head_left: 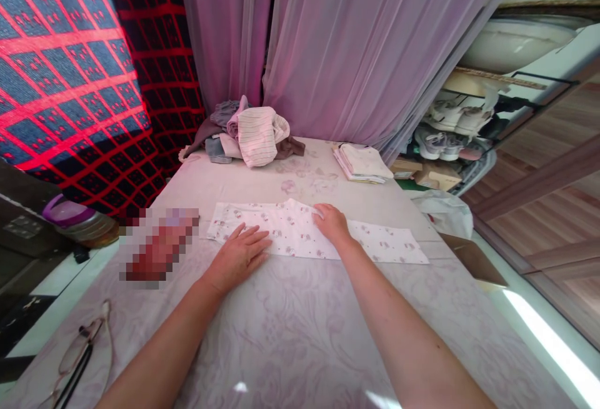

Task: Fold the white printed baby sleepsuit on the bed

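A pair of white printed trousers lies folded lengthwise into a long strip across the bed. Its small animal-like print is too fine to make out. Flat on the left part of the cloth rests my left hand, fingers spread, holding nothing. My right hand lies on the trousers right of their middle, near the far edge. Its fingers are slightly bent over the fabric and do not appear to grip it; the palm side is hidden.
Behind the trousers sit a heap of crumpled clothes and a folded clothes stack. Eyeglasses and a cable lie front left, near a blurred-out red item. Purple curtains hang behind; a shoe rack stands right.
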`<action>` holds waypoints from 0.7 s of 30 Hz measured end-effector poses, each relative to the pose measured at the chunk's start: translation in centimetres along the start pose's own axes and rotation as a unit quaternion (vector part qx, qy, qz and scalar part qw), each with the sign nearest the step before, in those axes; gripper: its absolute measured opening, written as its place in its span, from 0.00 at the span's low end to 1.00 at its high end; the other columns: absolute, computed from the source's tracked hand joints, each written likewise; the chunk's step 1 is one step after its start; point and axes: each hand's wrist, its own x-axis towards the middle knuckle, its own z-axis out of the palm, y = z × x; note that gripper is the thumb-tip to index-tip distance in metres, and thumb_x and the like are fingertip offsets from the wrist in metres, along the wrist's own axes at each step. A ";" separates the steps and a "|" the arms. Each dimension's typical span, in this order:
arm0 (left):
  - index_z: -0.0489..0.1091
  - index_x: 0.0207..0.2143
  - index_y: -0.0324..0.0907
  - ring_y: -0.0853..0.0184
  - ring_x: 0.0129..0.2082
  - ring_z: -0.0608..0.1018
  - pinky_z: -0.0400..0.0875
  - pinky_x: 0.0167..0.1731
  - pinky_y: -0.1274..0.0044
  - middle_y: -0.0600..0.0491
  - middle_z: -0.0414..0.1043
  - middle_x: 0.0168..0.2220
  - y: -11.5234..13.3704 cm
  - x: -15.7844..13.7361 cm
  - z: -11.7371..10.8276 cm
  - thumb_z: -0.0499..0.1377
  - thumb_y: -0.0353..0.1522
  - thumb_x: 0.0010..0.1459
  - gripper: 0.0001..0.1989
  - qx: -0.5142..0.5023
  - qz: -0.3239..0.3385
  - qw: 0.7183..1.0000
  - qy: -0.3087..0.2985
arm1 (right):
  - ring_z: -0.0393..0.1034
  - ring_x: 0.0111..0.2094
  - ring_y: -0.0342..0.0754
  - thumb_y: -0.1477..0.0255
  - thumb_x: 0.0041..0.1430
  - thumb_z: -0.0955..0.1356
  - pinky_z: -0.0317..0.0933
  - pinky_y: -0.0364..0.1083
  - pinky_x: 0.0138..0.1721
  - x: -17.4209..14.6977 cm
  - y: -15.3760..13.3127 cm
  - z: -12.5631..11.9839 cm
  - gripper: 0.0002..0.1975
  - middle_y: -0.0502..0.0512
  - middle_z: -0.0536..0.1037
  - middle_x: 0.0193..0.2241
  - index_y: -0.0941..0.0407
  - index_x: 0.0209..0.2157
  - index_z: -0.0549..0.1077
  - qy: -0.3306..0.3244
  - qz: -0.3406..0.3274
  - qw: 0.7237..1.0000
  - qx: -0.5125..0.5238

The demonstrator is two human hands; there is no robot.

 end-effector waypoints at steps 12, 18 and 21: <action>0.68 0.55 0.52 0.57 0.63 0.61 0.50 0.61 0.56 0.52 0.62 0.61 0.2 0.1 0.9 0.48 0.43 0.65 0.19 0.014 0.034 0.998 -0.055 | 0.68 0.44 0.47 0.68 0.59 0.63 0.56 0.46 0.46 1.9 2.2 -0.4 0.11 0.51 0.77 0.40 0.50 0.36 0.78 -0.005 0.035 0.999 -0.006; 0.66 0.57 0.53 0.57 0.63 0.59 0.49 0.62 0.57 0.52 0.59 0.63 0.2 0.1 1.2 0.46 0.45 0.65 0.22 0.045 0.021 0.997 -0.064 | 0.60 0.56 0.48 0.67 0.63 0.60 0.51 0.48 0.56 0.1 2.1 0.3 0.20 0.55 0.68 0.57 0.52 0.55 0.68 0.037 0.007 0.999 -0.004; 0.58 0.62 0.49 0.53 0.65 0.56 0.47 0.61 0.56 0.49 0.54 0.65 0.2 0.0 1.4 0.45 0.49 0.63 0.29 0.089 -0.019 0.995 -0.049 | 0.45 0.65 0.49 0.64 0.66 0.55 0.39 0.54 0.63 -2.0 1.7 0.9 0.26 0.55 0.53 0.65 0.54 0.63 0.56 0.016 -0.043 0.998 -0.031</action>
